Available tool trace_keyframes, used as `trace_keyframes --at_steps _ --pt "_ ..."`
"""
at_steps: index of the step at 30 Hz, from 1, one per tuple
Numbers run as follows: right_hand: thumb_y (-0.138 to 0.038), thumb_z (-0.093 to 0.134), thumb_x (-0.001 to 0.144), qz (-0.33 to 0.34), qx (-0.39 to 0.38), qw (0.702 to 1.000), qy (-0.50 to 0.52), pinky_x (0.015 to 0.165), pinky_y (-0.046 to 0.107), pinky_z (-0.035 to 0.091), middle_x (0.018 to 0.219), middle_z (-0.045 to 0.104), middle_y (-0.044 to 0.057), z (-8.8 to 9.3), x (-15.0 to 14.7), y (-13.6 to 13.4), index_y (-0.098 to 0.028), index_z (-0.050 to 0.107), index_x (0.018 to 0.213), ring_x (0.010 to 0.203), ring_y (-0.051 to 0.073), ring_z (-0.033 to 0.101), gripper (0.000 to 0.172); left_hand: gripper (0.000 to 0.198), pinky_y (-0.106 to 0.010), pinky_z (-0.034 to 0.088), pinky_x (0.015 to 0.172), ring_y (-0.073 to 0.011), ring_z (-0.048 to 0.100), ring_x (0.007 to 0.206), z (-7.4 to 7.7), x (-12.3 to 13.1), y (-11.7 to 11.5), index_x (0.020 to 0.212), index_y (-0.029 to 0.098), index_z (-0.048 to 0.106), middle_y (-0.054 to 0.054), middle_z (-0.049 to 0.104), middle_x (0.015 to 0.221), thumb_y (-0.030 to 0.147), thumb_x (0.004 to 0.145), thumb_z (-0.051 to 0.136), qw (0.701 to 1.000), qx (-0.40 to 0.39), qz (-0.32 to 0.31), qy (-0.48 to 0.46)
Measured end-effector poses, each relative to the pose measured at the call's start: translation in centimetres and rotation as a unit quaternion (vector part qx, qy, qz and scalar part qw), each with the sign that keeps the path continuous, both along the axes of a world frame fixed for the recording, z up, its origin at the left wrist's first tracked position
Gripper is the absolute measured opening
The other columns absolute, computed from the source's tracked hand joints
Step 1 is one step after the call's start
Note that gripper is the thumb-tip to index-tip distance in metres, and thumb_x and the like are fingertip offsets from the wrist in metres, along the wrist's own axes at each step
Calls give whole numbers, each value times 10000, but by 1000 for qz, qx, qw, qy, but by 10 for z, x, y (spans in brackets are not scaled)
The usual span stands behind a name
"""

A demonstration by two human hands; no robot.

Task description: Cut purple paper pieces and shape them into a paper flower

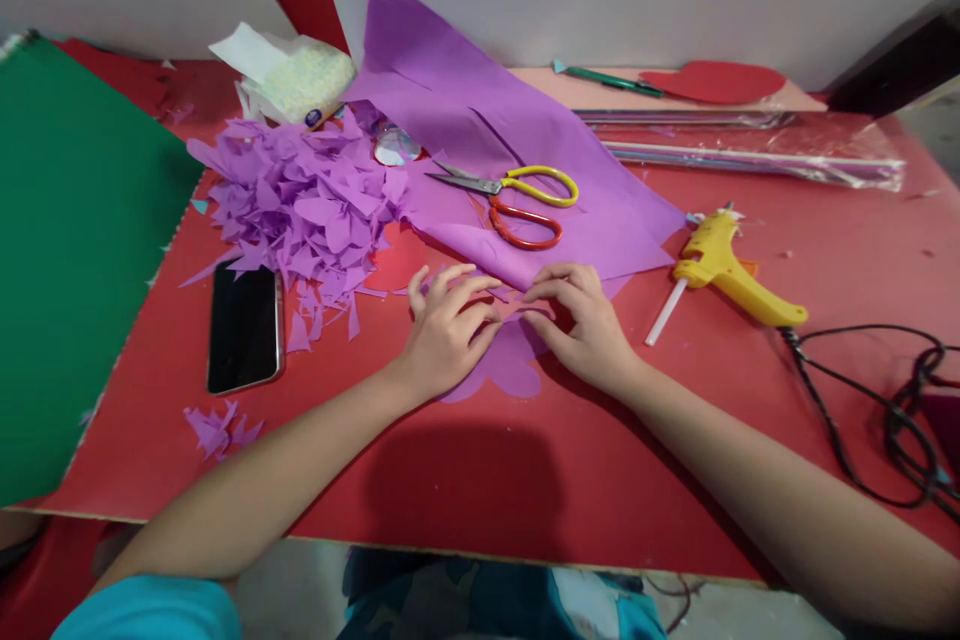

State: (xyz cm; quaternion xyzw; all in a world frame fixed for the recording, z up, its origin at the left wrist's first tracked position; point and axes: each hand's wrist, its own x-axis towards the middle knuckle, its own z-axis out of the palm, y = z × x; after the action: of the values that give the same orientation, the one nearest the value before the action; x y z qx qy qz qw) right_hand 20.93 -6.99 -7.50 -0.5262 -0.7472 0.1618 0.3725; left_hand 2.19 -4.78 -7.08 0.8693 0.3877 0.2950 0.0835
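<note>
My left hand (446, 325) and my right hand (581, 320) rest side by side on a purple paper flower shape (510, 365) lying flat on the red table (525, 480). The fingers of both hands curl down and press on the paper near its upper edge, fingertips almost meeting. Just beyond my hands lies the folded edge of a large purple paper sheet (480, 120). On that sheet lie yellow-handled scissors (517, 183) and red-handled scissors (521, 225).
A heap of purple paper scraps (300, 200) sits left of the sheet, with a black phone (244, 325) below it. A yellow glue gun (731, 270) and its black cord (885, 410) lie to the right. Green card (67, 240) covers the left side.
</note>
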Motion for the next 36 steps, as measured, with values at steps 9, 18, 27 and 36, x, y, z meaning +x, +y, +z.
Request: trace_keyframes --at_steps 9,18,27,36 --pt "-214 566 809 38 56 991 -115 903 497 351 1200 448 120 -1 -5 -4 -180 650 809 1103 305 420 90 135 -522 194 1000 -261 473 1140 0 1 -2 757 205 648 -34 662 1068 251 832 546 1000 19 -13 17" --pt "-166 526 821 39 43 989 -134 873 480 361 1176 496 126 -3 -8 -2 -167 618 775 1077 293 414 103 123 -522 200 999 -258 461 1149 0 1 0 739 213 640 -23 652 1089 255 819 557 999 -33 -5 29" --pt "-167 545 813 34 34 987 -155 854 480 365 1164 509 131 -5 -9 -1 -166 634 760 1066 301 417 103 60 -512 220 999 -250 444 1162 1 0 0 799 239 652 -15 622 1136 248 785 594 997 -65 11 27" --pt "-204 527 828 56 41 987 -146 866 478 348 1189 483 130 -1 -7 -3 -175 638 793 1095 297 408 120 101 -517 216 993 -258 430 1170 -2 -1 0 761 228 660 -24 620 1138 243 806 571 997 -58 -1 51"
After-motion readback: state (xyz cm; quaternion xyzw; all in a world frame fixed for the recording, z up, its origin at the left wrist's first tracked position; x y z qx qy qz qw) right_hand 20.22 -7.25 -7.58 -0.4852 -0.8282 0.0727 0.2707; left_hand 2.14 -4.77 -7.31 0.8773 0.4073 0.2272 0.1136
